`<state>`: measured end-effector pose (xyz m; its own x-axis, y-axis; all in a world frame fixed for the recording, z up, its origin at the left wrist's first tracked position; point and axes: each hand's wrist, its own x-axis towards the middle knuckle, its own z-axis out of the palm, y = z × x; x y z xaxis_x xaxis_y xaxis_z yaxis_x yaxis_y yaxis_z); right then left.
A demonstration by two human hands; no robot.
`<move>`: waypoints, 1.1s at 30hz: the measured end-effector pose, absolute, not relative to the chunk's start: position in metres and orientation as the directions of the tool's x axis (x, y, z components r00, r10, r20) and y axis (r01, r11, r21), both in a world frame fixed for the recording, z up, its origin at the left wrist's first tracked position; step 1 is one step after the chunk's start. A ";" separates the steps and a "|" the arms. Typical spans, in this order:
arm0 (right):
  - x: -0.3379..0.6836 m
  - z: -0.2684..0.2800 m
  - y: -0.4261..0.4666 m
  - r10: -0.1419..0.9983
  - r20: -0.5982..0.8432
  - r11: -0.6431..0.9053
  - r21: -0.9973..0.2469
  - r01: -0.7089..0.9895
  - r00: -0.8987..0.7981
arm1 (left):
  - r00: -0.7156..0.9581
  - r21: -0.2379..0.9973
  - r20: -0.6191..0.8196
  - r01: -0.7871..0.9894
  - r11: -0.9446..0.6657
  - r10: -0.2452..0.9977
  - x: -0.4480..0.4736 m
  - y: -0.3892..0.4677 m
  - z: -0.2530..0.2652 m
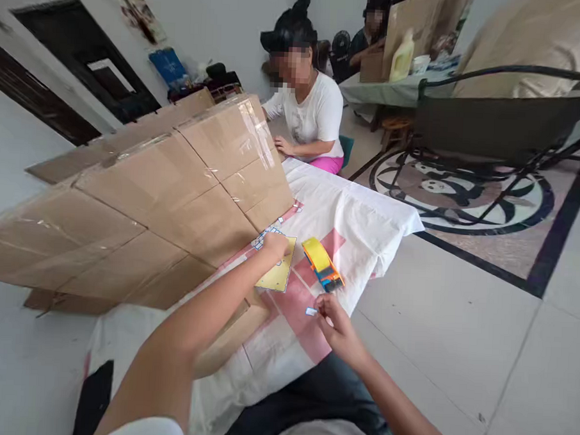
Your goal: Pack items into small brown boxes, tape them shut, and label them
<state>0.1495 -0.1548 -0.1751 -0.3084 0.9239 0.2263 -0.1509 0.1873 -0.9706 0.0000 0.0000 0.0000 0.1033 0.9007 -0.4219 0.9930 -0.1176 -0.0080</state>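
Note:
My left hand (275, 245) reaches across to a yellow sheet (276, 278) on the table, its fingers curled down over the sheet. What those fingers hold, if anything, is hidden. Several small white labels with blue edges (259, 242) lie just left of that hand. Nearer to me, my right hand (334, 325) has thumb and fingers pinched together at a small blue-edged white label (311, 311). Just beyond the right hand lies a tape dispenser (322, 265) with a yellow roll, an orange and blue body and a dark front end.
Taped cardboard boxes (176, 193) form a wall along the table's left side. A low carton (234, 334) sits under my left forearm. A white and pink cloth (353, 201) covers the table. Across it sits a person in a white shirt (318, 110); another person is farther back. A dark chair (490, 127) stands right.

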 end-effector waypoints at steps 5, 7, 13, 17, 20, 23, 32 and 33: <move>0.149 -0.157 -0.147 0.886 0.291 0.241 -0.954 -0.179 -0.362 | 0.243 0.099 -0.413 0.970 -0.222 0.878 -0.004 -0.078 0.000; 0.146 -0.149 -0.148 0.860 0.322 0.254 -0.943 -0.216 -0.395 | 0.301 0.172 -0.353 0.952 -0.255 0.886 -0.004 -0.118 -0.010; 0.126 -0.147 -0.168 0.833 0.333 0.271 -0.942 -0.199 -0.443 | 0.108 0.234 -0.181 0.970 -0.064 0.978 -0.024 -0.185 -0.050; 0.112 -0.155 -0.179 0.836 0.330 0.273 -0.943 -0.188 -0.438 | 0.240 0.376 0.039 0.896 -0.237 0.970 -0.051 -0.204 -0.075; 0.106 -0.156 -0.184 0.861 0.316 0.270 -0.948 -0.168 -0.398 | 0.214 0.443 0.194 0.852 -0.280 0.958 -0.063 -0.218 -0.092; 0.102 -0.152 -0.186 0.877 0.292 0.268 -0.957 -0.114 -0.383 | 0.098 0.502 0.242 0.839 -0.211 0.965 -0.063 -0.232 -0.097; 0.088 -0.132 -0.188 0.836 0.293 0.241 -0.956 -0.168 -0.465 | -0.095 0.642 0.246 0.762 -0.088 0.965 -0.081 -0.251 -0.091; 0.086 -0.130 -0.187 0.828 0.294 0.242 -0.955 -0.169 -0.477 | -0.103 0.652 0.259 0.752 -0.096 0.960 -0.083 -0.252 -0.092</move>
